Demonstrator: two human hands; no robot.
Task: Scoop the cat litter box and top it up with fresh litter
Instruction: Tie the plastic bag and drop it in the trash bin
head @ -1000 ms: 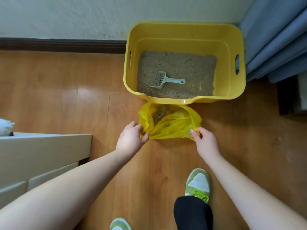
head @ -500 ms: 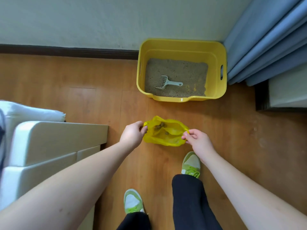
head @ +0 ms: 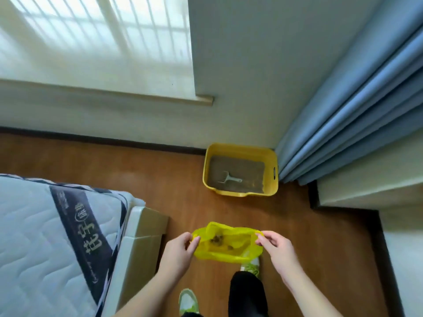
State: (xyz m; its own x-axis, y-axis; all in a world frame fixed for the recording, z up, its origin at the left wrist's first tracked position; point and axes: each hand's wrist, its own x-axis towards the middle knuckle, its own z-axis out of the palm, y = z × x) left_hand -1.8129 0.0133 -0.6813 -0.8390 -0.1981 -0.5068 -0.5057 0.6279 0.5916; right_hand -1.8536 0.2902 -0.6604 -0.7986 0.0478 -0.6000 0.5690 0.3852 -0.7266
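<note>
I hold a yellow plastic bag (head: 225, 252) open in the air in front of me, with dark clumps of waste lying in its bottom. My left hand (head: 179, 250) pinches its left rim and my right hand (head: 275, 247) pinches its right rim. Farther off, against the wall, the yellow litter box (head: 272, 191) stands on the wooden floor, holding grey-brown litter. A pale slotted scoop (head: 229, 178) lies on the litter near the box's front left.
A bed with a quilted mattress (head: 45, 236) and pale frame (head: 142, 229) fills the left side. Blue curtains (head: 357, 115) hang at the right, beside a low white ledge (head: 370, 191). My green-and-white shoes (head: 187, 302) stand on the floor below the bag.
I have risen and backed away from the litter box, lifting the bag off the floor with both hands. The box now looks much smaller and farther away.
</note>
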